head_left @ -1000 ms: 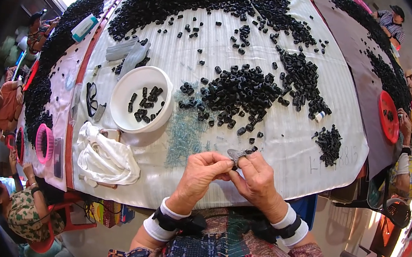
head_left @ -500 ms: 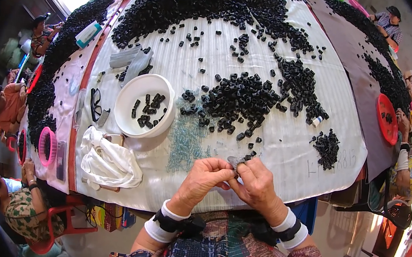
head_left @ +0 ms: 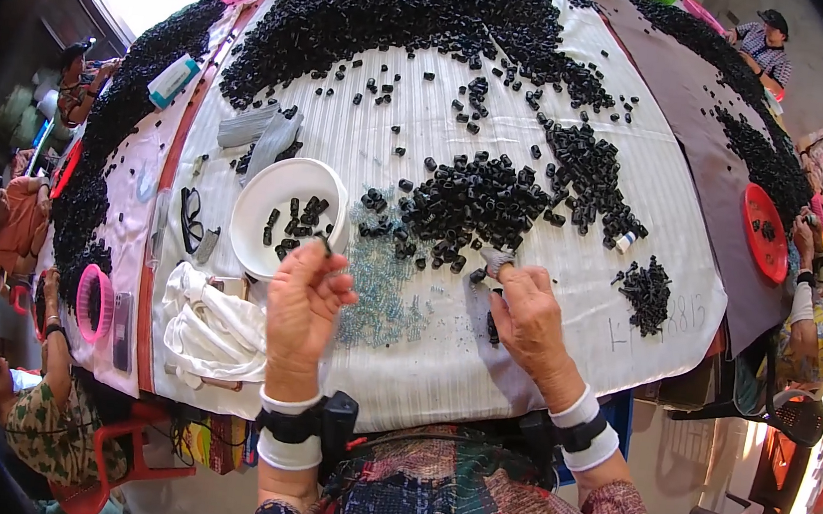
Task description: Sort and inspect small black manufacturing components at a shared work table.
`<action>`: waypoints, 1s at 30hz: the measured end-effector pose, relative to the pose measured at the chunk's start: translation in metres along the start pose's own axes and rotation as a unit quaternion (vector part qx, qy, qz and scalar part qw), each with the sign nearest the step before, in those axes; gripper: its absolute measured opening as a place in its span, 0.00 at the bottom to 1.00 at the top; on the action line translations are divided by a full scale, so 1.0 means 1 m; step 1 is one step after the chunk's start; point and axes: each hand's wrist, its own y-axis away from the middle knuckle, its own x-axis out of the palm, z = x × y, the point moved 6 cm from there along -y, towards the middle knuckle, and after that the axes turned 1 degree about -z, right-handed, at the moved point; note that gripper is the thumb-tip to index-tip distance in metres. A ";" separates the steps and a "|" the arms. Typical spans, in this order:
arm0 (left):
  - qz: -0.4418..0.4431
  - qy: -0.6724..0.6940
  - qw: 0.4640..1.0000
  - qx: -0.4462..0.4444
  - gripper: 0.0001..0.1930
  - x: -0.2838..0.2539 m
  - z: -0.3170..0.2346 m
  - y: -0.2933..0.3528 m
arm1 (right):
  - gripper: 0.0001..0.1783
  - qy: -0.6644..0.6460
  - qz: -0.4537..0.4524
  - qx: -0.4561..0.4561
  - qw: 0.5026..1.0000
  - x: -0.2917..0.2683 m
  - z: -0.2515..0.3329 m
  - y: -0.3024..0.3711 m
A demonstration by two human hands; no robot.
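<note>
Person's L hand [head_left: 303,311] is up by the near R rim of the white bowl [head_left: 260,191], palm partly showing; thumb + fingertips pinch a small blk part [head_left: 324,242] at the bowl's edge, other fingers loosely curled. Approx. a dozen or so blk parts [head_left: 311,212] lie inside the bowl, bare white floor around them.

R hand [head_left: 530,320] is low over the white table cover [head_left: 417,393], back of hand up, fingers bent. Grey scrap [head_left: 495,259] at its fingertips; can't tell if gripped or worn. Another blk piece [head_left: 494,329] shows just under the hand, thumb side; can't tell if held or on the cover.

Main loose pile [head_left: 478,199] of blk parts is just beyond the R hand; smaller blk heap [head_left: 645,292] off to its R. Bluish speckling [head_left: 377,299] on the cover btwn the hands. White cloth [head_left: 214,327] L of the L hand, blk-framed glasses [head_left: 184,223] beyond it, L of bowl. Far R, a co-worker's hand [head_left: 805,236] is next to a red tray [head_left: 780,266].
</note>
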 end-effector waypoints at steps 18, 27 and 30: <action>-0.007 -0.056 0.998 0.041 0.10 0.004 -0.003 0.010 | 0.21 -0.060 0.037 -0.027 0.997 0.008 0.022 -0.012; 0.144 -0.111 0.966 -0.183 0.08 0.043 0.083 0.031 | 0.23 -0.118 0.047 -0.121 0.985 -0.008 0.063 -0.009; 0.135 -0.163 0.957 -0.197 0.08 0.042 0.078 0.035 | 0.22 -0.189 0.079 -0.058 0.977 -0.007 0.053 -0.006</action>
